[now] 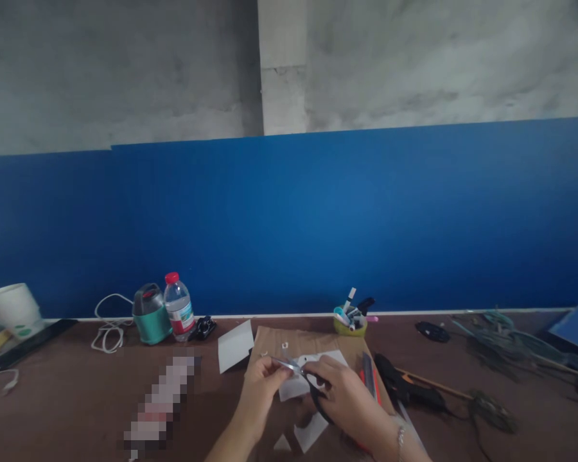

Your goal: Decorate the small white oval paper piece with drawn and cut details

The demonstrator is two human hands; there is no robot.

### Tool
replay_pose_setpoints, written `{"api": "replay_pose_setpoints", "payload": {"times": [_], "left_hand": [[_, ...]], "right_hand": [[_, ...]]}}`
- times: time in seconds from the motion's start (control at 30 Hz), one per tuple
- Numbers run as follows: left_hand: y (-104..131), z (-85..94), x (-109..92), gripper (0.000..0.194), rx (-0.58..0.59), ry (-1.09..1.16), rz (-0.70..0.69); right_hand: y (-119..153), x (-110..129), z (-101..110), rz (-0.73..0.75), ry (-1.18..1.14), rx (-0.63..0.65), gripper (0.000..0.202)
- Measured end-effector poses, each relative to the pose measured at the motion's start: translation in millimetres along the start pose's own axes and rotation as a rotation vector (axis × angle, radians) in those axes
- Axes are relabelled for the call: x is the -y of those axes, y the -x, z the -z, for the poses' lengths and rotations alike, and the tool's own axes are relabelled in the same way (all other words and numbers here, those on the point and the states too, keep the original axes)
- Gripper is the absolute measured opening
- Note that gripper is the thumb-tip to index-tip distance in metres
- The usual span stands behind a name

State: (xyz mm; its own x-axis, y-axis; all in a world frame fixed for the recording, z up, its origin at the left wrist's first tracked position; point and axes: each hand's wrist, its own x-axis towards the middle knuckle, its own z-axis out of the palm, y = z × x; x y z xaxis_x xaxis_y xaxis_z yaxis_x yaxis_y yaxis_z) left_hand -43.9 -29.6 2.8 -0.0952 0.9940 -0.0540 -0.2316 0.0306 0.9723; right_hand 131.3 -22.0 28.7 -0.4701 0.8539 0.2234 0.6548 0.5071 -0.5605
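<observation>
Over a brown paper sheet (270, 339), my right hand (340, 391) holds scissors (313, 388) by their black handles, the metal blades pointing left. The fingers of my left hand (262, 382) are pinched at the blade tips; what they hold is too small to make out. White paper (293, 388) lies beneath the scissors. Nearer me are a cut white piece (311, 433) and a small white triangle (282, 443). A red and grey tool (370, 375) lies just right of my right hand.
A pen holder (350, 327) stands behind the paper. To the left are a red-capped bottle (179, 308), a teal container (151, 324), a white card (236, 346) and a white cup (14, 311). Right are a black glue gun (414, 393), a mouse (432, 331) and tangled wires (515, 346).
</observation>
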Motion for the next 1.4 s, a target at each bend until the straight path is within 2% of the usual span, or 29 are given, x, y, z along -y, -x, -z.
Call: {"api": "replay_pose_setpoints", "payload": {"times": [0.27, 0.4, 0.47, 0.53, 0.63, 0.8, 0.9, 1.0, 1.13, 1.23, 1.33, 1.4], "left_hand": [[3.3, -1.2, -1.8, 0.016, 0.002, 0.017, 0.004], [2.2, -2.7, -1.7, 0.019, 0.049, 0.113, 0.033], [2.3, -3.2, -2.1, 0.021, 0.024, 0.121, 0.046], [3.1, -3.3, -3.1, 0.023, -0.013, 0.104, 0.031], [4.6, -3.2, -4.3, 0.023, -0.033, 0.082, -0.014], [4.3, -4.5, -0.8, 0.033, -0.063, 0.059, -0.005], [3.4, -4.9, 2.4, 0.038, -0.069, 0.023, 0.002], [3.5, -5.2, 3.7, 0.032, -0.064, -0.003, -0.005], [5.8, -6.6, 1.6, 0.030, -0.110, -0.037, 0.019], [7.9, -7.5, -0.6, 0.029, -0.096, -0.074, 0.019], [8.9, -8.5, -0.4, 0.025, -0.097, -0.067, 0.003], [8.6, -9.5, 1.0, 0.024, -0.082, -0.053, 0.023]], "right_hand": [[-0.2, -5.4, 0.6, 0.051, -0.009, 0.047, 0.043], [-0.9, -2.6, 0.9, 0.063, -0.061, 0.047, 0.030], [-2.0, -5.0, 0.6, -0.007, -0.103, 0.017, 0.023], [-3.5, -12.1, 0.9, -0.158, -0.087, -0.063, 0.024], [-5.2, -28.2, 1.8, -0.356, 0.074, -0.179, 0.026], [-3.8, -44.8, -3.1, -0.384, 0.275, -0.160, 0.013], [-2.9, -43.7, -7.6, -0.441, 0.232, -0.150, 0.022], [-3.1, -40.3, -8.9, -0.489, 0.143, -0.143, 0.032], [-3.1, -36.6, -4.8, -0.481, 0.055, -0.152, 0.035], [-2.6, -31.5, -0.1, -0.465, 0.036, -0.120, 0.034], [-1.9, -20.2, 1.6, -0.360, -0.008, -0.136, 0.024], [-1.5, -10.1, -1.1, -0.263, -0.141, -0.131, 0.019]]}}
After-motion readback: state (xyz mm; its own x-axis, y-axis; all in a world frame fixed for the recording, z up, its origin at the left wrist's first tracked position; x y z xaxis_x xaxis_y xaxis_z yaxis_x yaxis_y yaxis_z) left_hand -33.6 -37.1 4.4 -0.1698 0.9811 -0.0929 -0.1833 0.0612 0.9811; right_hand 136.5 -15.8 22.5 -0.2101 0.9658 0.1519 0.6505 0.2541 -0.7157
